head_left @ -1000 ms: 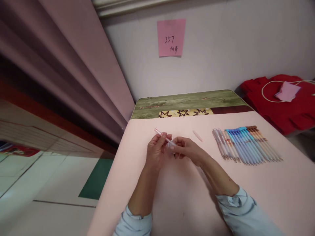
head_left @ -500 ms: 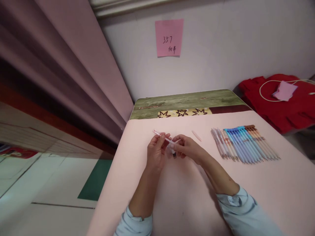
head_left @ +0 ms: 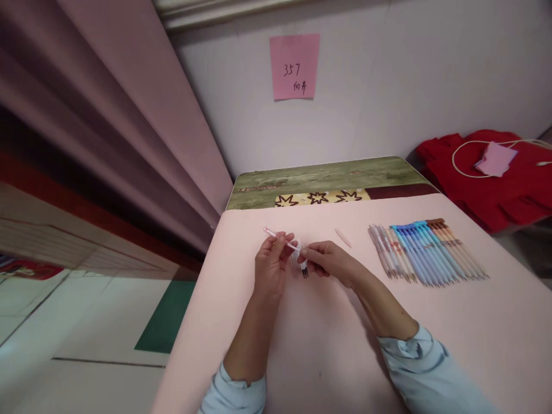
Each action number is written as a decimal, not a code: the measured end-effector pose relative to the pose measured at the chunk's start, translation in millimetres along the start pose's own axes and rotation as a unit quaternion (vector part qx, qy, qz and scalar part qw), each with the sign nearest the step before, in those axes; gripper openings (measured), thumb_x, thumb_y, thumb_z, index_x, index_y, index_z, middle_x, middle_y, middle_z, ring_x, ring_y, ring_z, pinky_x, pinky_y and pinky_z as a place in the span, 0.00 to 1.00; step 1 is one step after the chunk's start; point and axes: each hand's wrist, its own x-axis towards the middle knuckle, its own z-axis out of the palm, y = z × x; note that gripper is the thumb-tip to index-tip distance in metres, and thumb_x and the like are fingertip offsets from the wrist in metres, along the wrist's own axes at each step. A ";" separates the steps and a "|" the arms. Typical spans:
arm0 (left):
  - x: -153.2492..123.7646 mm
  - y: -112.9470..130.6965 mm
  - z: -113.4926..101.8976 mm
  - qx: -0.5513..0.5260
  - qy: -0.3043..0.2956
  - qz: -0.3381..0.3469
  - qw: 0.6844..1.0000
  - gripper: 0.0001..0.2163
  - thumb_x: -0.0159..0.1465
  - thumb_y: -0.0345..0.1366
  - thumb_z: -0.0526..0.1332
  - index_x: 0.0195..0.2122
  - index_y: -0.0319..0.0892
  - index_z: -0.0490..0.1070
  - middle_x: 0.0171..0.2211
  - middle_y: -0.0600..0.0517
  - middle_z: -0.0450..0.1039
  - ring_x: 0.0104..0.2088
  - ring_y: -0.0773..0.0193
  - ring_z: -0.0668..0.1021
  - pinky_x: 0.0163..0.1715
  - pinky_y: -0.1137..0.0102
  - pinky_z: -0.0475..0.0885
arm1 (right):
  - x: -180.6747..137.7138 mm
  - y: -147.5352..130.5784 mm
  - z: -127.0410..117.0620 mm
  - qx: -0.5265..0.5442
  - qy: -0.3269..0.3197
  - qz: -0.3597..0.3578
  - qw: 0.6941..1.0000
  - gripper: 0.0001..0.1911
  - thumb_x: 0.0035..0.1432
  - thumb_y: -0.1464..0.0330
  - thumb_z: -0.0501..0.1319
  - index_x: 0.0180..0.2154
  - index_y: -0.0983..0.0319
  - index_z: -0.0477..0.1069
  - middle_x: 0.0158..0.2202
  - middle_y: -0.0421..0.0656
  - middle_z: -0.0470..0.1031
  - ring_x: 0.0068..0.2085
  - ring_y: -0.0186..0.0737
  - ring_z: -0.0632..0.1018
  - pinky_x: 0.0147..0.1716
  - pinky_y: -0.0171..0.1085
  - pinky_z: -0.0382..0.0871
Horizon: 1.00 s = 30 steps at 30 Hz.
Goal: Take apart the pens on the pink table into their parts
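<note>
My left hand is closed around a slim pen with a pale pink and whitish body, which slants down to the right. At the pen's lower end, the thumb and forefinger of my right hand are pinched together; whether a small part is between them is too fine to make out. Under the hands lie several pen refills with black tips, partly hidden by my fingers. A short pale pink pen barrel piece lies on the table just beyond my right hand.
A row of several pens in grey, blue and brown lies side by side on the right of the pink-covered table. Beyond the table's right edge is a red cloth with a white cable. A pink note hangs on the wall.
My right fingers have drawn closer together at the pen's lower end. The pen and my left hand have shifted very slightly left.
</note>
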 end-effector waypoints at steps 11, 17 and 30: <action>13.1 15.4 -25.2 0.304 0.072 0.105 0.944 0.14 0.54 0.44 0.68 0.34 0.39 0.72 0.30 0.51 0.78 0.18 0.73 0.68 0.22 0.73 0.65 | 2.8 5.5 -31.3 -0.250 0.205 0.017 0.946 0.16 0.57 0.59 0.57 0.24 0.61 0.73 0.23 0.41 0.75 0.26 0.35 0.73 0.25 0.32 0.60; 10.9 20.2 -28.1 0.669 0.111 0.126 0.724 0.08 0.58 0.43 0.62 0.28 0.45 0.70 0.27 0.53 0.76 0.29 0.61 0.75 0.29 0.68 0.64 | 8.9 12.0 -29.2 -0.274 0.239 0.012 0.931 0.15 0.57 0.58 0.56 0.30 0.59 0.76 0.25 0.39 0.78 0.28 0.37 0.76 0.27 0.33 0.61; 13.2 20.6 -33.6 0.702 0.129 0.208 0.669 0.12 0.61 0.46 0.58 0.36 0.44 0.74 0.38 0.46 0.74 0.36 0.55 0.75 0.36 0.63 0.66 | 12.8 13.5 0.7 0.065 0.132 -0.009 0.989 0.15 0.55 0.56 0.60 0.32 0.62 0.70 0.22 0.39 0.73 0.19 0.30 0.68 0.19 0.31 0.58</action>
